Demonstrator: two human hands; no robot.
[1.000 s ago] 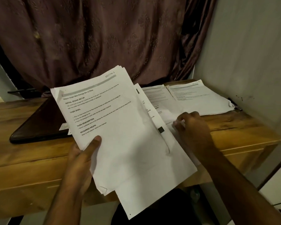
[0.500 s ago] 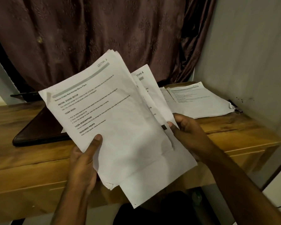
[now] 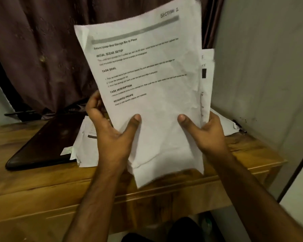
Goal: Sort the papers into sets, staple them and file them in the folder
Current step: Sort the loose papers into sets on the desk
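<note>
Stack of papers (image 3: 152,95) held upright above the bench (image 3: 42,180) — left hand (image 3: 112,135) closed on its 7 o'clock edge, right hand (image 3: 206,135) on its 5 o'clock edge, thumbs across the front sheet. Dark folder (image 3: 42,145) lies at 9 o'clock; loose sheets (image 3: 86,147) rest beside it.

Paper stack (image 3: 152,95): white, matt, creased. Tabletop (image 3: 42,180): wood, grained, slightly sheened. Folder (image 3: 47,144): dark, glossy, leather-like finish noted. Curtain (image 3: 42,49): brown cloth, patterned weave observed.
</note>
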